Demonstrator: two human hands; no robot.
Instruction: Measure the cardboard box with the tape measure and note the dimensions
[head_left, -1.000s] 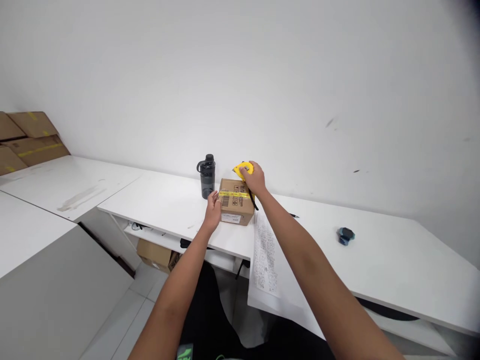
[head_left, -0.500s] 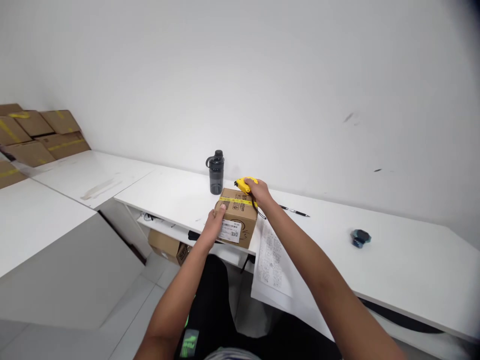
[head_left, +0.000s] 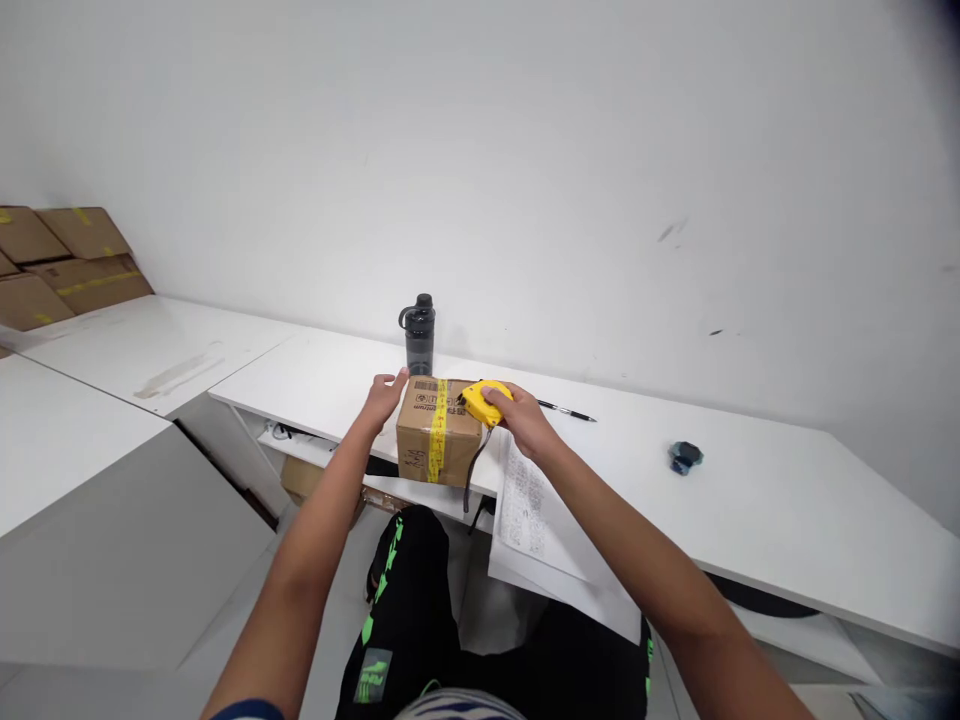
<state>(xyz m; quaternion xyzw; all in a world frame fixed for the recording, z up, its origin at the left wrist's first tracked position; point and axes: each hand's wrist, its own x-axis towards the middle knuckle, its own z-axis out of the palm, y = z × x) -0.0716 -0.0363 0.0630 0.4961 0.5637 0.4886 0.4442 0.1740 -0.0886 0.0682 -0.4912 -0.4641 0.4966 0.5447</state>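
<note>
A brown cardboard box (head_left: 417,440) with a strip of yellow tape down its top and front stands at the front edge of the white table. My right hand (head_left: 519,415) is closed around a yellow tape measure (head_left: 486,402) at the box's right top edge; a dark wrist strap (head_left: 474,467) hangs from it. Beside the box's back left corner is my left hand (head_left: 385,398), fingers apart, with nothing held in it. Its fingertips are close to the box's edge.
Behind the box stands a dark bottle (head_left: 420,338). A pen (head_left: 568,411), written sheets (head_left: 529,510) and a small dark blue object (head_left: 685,457) lie to the right. Taped cartons (head_left: 94,283) are stacked at far left; an under-table shelf holds another carton (head_left: 300,480).
The box has turned, so its yellow strip now runs front to back and the white label is out of sight. My left hand has let go of it. The tape measure has come lower.
</note>
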